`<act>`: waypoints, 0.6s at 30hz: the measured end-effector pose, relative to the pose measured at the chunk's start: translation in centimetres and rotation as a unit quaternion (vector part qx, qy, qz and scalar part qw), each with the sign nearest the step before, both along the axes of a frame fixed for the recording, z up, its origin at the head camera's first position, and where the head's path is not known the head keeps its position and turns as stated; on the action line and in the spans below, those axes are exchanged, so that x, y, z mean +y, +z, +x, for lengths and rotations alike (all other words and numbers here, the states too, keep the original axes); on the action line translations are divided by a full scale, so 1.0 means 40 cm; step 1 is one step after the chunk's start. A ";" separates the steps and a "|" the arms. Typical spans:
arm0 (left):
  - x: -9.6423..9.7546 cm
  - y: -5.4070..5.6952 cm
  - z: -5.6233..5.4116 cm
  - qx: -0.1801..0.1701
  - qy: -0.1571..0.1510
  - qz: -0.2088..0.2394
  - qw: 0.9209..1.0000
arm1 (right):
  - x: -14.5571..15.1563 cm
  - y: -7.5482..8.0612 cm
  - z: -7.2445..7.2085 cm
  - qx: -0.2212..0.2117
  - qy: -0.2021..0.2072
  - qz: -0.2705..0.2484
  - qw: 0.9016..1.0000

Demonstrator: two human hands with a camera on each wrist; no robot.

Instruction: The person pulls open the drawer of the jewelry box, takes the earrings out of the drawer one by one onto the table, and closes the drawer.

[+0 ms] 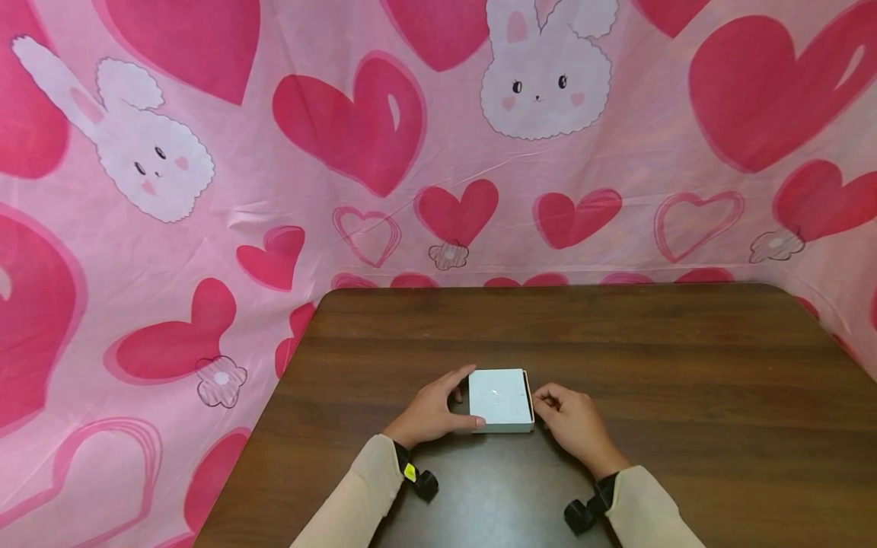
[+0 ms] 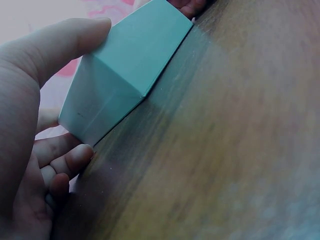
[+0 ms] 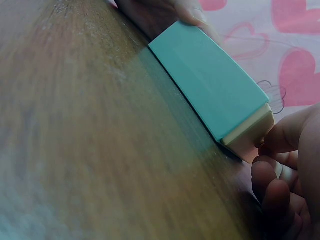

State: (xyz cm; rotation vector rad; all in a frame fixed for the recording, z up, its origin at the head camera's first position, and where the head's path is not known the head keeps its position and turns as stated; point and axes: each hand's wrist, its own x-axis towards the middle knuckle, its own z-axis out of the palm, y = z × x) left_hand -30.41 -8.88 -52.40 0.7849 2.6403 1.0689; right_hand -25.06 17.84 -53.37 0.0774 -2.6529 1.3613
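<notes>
A small, flat, pale teal box [image 1: 499,397] lies on the table in front of me, its top nearly white in the head view. My left hand [image 1: 433,409] grips its left end, the thumb on the near upper edge and the fingers around the far side. From the box's right end a cream inner drawer [image 3: 250,131] sticks out slightly. My right hand [image 1: 577,421] pinches at the middle of that drawer's end with thumb and forefinger, the other fingers curled. Whatever small tab sits between those fingertips is hidden. The drawer's contents are out of sight.
The dark wooden table [image 1: 617,335] has rounded far corners. Behind it and to the left hangs a pink cloth [image 1: 308,183] printed with hearts and rabbits. Black wrist cameras are strapped at both sleeves, close above the tabletop.
</notes>
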 end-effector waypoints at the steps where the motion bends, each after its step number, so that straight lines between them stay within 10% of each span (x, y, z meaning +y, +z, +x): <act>1: 0.000 -0.001 0.000 0.001 0.000 0.000 1.000 | 0.000 0.000 0.000 0.000 0.000 0.000 1.000; 18: 0.001 -0.003 -0.003 -0.002 -0.001 0.000 1.000 | 0.001 -0.001 -0.004 0.001 0.001 0.001 1.000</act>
